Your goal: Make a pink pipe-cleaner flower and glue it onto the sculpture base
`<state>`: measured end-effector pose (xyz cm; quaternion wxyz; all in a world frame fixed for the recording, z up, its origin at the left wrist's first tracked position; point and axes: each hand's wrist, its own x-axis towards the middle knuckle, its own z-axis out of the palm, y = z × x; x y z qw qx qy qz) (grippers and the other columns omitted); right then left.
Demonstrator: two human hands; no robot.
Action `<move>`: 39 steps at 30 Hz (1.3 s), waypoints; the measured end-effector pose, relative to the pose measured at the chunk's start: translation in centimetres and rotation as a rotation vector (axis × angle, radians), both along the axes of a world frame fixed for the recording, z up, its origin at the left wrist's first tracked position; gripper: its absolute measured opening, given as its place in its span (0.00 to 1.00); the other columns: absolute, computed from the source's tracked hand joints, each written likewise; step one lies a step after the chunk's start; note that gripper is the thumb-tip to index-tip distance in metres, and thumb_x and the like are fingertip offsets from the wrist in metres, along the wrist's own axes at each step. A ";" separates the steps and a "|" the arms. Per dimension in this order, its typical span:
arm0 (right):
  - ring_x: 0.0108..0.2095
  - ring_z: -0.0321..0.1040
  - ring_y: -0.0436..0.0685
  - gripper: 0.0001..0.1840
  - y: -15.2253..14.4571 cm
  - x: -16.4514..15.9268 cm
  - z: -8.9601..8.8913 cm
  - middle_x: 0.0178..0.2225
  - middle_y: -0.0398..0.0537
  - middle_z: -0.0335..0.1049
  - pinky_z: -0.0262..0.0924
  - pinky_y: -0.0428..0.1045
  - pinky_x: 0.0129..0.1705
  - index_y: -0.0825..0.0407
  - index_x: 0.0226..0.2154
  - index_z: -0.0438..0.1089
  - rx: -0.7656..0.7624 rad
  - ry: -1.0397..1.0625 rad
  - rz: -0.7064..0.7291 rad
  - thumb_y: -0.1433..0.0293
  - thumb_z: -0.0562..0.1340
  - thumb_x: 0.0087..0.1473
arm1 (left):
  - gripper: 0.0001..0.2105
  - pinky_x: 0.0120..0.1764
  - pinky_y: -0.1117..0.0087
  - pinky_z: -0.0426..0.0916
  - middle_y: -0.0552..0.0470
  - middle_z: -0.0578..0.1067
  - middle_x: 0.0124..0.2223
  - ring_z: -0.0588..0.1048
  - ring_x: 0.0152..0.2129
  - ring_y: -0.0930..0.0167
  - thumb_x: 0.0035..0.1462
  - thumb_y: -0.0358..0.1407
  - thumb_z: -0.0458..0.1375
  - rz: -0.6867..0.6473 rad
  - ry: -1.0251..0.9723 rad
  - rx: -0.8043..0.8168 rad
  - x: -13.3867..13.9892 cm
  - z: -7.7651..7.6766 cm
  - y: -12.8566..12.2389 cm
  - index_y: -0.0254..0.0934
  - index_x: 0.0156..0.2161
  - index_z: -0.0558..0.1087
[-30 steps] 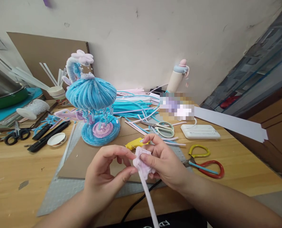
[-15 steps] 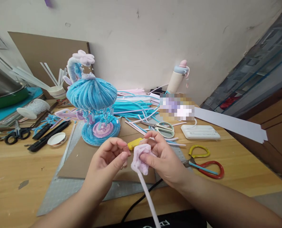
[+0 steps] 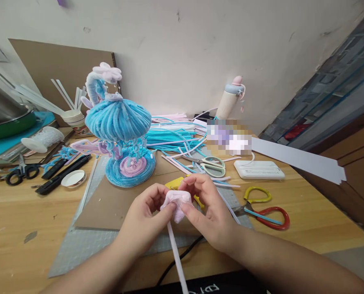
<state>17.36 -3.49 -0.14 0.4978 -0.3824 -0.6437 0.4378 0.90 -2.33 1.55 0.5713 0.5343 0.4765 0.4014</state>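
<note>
Between my two hands is a small folded piece of pale pink pipe cleaner [image 3: 178, 197], with one long loose end hanging down toward me. My left hand [image 3: 146, 214] pinches its left side between thumb and fingers. My right hand [image 3: 211, 214] grips its right side, the thumb pressed on the front. Just behind the fingers lies a yellow tool [image 3: 174, 183], mostly hidden by my hands. Beyond it stands a blue pipe-cleaner jellyfish-like figure [image 3: 119, 122] on a round blue and pink coiled base [image 3: 111, 173], topped by a pale pink flower.
Cardboard [image 3: 100, 212] lies on a grey cutting mat [image 3: 67, 253]. Red-and-yellow-handled scissors [image 3: 280, 218] and a white power bank [image 3: 258, 169] are at right. Pale green scissors [image 3: 212, 166] lie by blue pipe cleaners [image 3: 169, 138]. Black scissors [image 3: 22, 171] and a bead spool [image 3: 42, 139] sit left.
My left hand has moved right and taken hold of the pink piece, which was in my right hand alone. The piece has shifted slightly left and turned, its loose end swinging left.
</note>
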 end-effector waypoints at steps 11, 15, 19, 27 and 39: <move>0.37 0.64 0.52 0.21 0.3 -0.4 -0.8 0.37 0.42 0.62 0.62 0.50 0.40 0.42 0.49 0.57 0.014 -0.025 -0.003 0.78 0.58 0.56 | 0.08 0.32 0.69 0.65 0.51 0.74 0.32 0.71 0.29 0.69 0.55 0.39 0.58 -0.079 0.195 0.102 -0.2 -0.2 -0.5 0.35 0.36 0.70; 0.35 0.64 0.50 0.22 0.4 -0.4 -0.8 0.36 0.42 0.62 0.62 0.48 0.37 0.43 0.49 0.57 0.007 0.021 -0.020 0.79 0.58 0.54 | 0.11 0.35 0.68 0.65 0.50 0.73 0.35 0.70 0.32 0.68 0.56 0.42 0.58 -0.108 0.172 0.130 -0.4 0.0 -0.5 0.36 0.39 0.71; 0.33 0.63 0.49 0.22 0.4 -0.4 -0.5 0.35 0.41 0.62 0.61 0.47 0.34 0.43 0.48 0.57 0.013 0.071 -0.034 0.79 0.58 0.54 | 0.15 0.37 0.68 0.65 0.50 0.74 0.38 0.70 0.34 0.68 0.57 0.46 0.59 -0.131 0.094 0.153 -0.8 -0.3 -0.6 0.37 0.42 0.71; 0.33 0.63 0.49 0.22 0.5 -0.5 -0.3 0.35 0.40 0.61 0.61 0.46 0.34 0.43 0.48 0.57 0.003 0.096 -0.027 0.79 0.58 0.54 | 0.21 0.34 0.71 0.63 0.51 0.74 0.34 0.69 0.31 0.69 0.56 0.55 0.55 -0.089 -0.124 0.061 -0.9 -0.7 -0.1 0.36 0.38 0.73; 0.33 0.62 0.49 0.23 0.4 -0.4 -0.3 0.34 0.39 0.60 0.61 0.47 0.35 0.43 0.48 0.56 -0.030 0.083 0.056 0.80 0.58 0.53 | 0.17 0.41 0.72 0.61 0.52 0.70 0.34 0.68 0.35 0.70 0.60 0.46 0.57 -0.049 -0.183 0.198 -1.5 -0.8 0.7 0.39 0.26 0.77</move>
